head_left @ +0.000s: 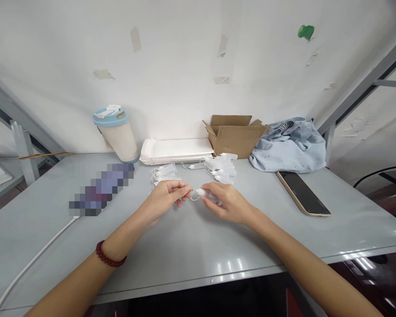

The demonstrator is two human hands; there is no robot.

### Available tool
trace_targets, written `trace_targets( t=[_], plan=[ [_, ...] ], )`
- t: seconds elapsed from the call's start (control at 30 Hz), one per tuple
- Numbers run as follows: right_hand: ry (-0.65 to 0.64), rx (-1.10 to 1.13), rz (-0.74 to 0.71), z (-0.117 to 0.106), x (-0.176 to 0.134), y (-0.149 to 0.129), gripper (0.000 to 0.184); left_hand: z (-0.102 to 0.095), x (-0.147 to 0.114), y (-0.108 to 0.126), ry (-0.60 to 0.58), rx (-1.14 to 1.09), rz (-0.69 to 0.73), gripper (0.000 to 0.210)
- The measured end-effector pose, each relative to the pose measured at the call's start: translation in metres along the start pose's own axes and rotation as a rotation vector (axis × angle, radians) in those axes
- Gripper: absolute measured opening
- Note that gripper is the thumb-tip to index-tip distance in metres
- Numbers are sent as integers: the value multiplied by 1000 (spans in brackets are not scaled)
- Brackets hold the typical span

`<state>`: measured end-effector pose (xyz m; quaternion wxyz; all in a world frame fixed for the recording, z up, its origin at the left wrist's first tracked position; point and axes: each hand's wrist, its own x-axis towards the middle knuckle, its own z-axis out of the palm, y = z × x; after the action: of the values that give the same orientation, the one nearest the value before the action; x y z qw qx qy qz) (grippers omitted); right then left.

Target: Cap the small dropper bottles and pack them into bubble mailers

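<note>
My right hand (229, 200) is closed round a small clear plastic bottle (213, 196) whose white neck points left. A thin white cord (194, 199) loops from that neck toward my left hand (171, 196), whose thumb and fingers pinch its end; the exact tip is hidden. Both hands are just above the grey table, close together. Behind my left hand lies a small group of similar clear bottles (167, 169) with white cords. Another pile of bottles (222, 167) lies behind my right hand, and a single one (197, 166) lies between the groups.
At the back stand a cream cup with a blue lid (120, 136), a white flat stack (176, 150), an open cardboard box (239, 141) and a light blue cloth (290, 149). A phone (303, 193) lies right; a blurred-out object (102, 191) with a white cable (36, 259) lies left.
</note>
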<state>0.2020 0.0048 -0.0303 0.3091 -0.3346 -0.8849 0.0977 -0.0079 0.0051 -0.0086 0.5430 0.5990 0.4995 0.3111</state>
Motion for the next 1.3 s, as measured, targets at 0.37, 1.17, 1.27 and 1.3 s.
trace_targets(
  t=[0.37, 1.17, 1.27, 1.3],
  plan=[
    [-42, -19, -4, 0, -1, -2, 18, 4, -1, 0, 13, 108, 55, 29],
    [-130, -12, 9, 8, -3, -2, 18, 8, 1, -9, -55, 85, 42, 25],
    [-104, -2, 8, 6, -1, -1, 17, 4, 1, -5, -86, 69, 23, 27],
    [-93, -1, 7, 6, -1, -1, 17, 3, 1, -4, -85, 69, 13, 30]
  ],
)
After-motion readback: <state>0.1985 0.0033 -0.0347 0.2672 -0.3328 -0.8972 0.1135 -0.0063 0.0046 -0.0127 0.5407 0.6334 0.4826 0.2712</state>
